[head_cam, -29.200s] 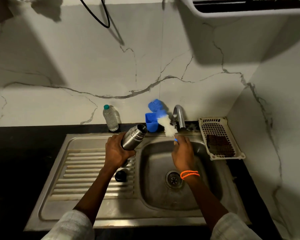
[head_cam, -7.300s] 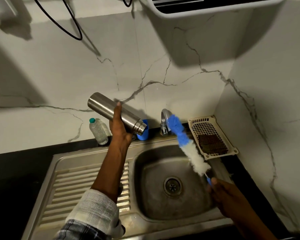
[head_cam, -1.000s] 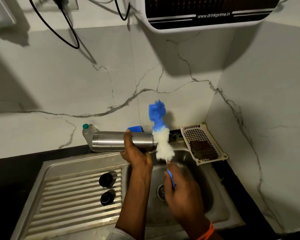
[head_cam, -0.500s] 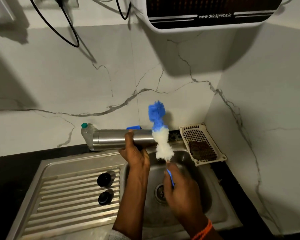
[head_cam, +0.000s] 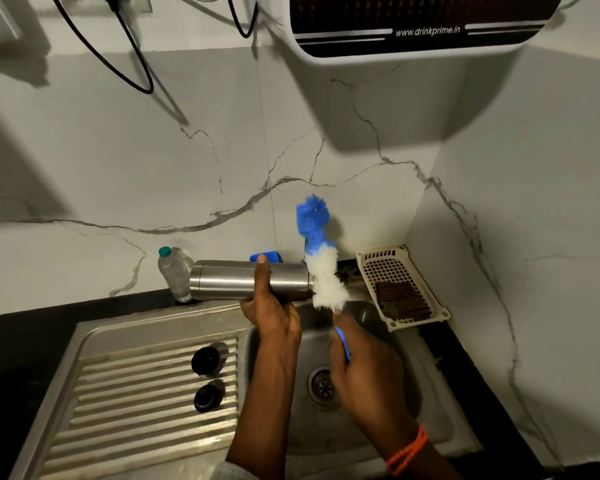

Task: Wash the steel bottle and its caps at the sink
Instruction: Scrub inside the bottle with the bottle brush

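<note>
While your left hand [head_cam: 272, 313] grips the steel bottle [head_cam: 248, 280] sideways, your right hand [head_cam: 364, 372] holds the bottle brush [head_cam: 324, 271] across its mouth; next, likely aim bristles inside.

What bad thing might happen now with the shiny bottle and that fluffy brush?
The left hand holds the steel bottle sideways near its mouth with its long end sticking out, so it might slip into the sink. The brush in the right hand crosses the bottle's mouth and could flick drops about. The two caps on the ribbed drainboard might get knocked.
</note>
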